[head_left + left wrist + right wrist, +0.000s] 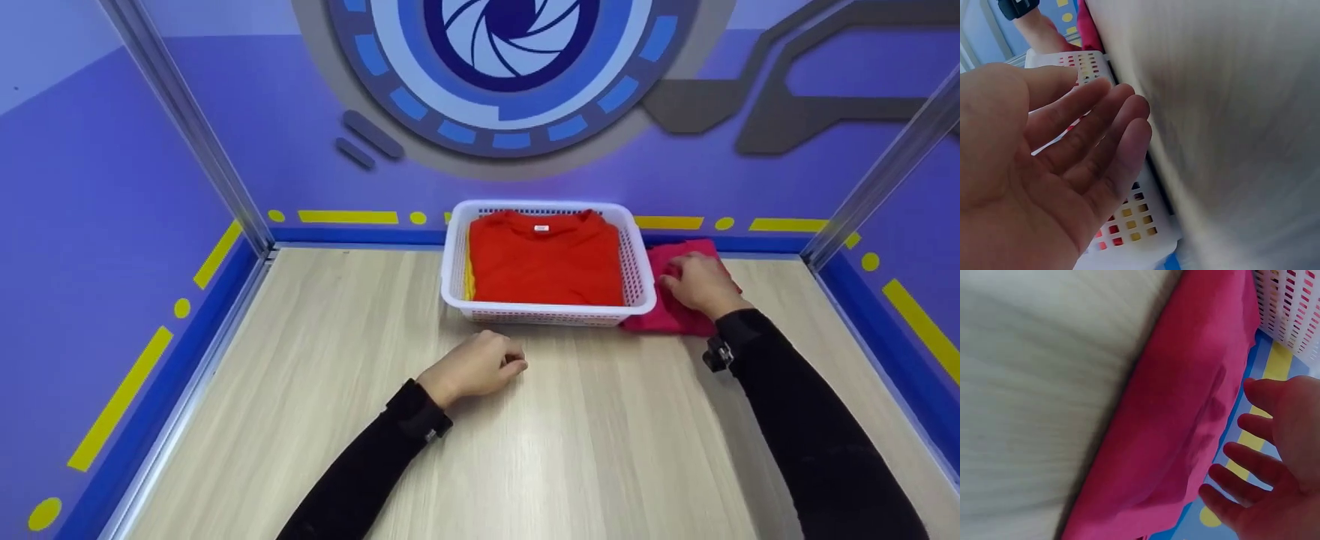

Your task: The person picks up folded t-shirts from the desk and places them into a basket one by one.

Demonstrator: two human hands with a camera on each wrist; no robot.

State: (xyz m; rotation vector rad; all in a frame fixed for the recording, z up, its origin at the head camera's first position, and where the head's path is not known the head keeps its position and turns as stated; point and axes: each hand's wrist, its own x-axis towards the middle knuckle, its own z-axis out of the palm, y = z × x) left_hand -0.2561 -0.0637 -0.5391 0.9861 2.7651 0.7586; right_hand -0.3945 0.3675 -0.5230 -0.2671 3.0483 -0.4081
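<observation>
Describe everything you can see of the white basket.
The white basket is rectangular with rounded corners, a smooth rim and walls pierced by rows of small openings; it looks like plastic. It stands upright on the wood-look table, near the back wall, one long side facing the person. Inside lies a folded red shirt, with yellow fabric showing at its left. Pink cloth lies by the basket's right side; contact is unclear. Neither the left hand nor right hand grips it.
</observation>
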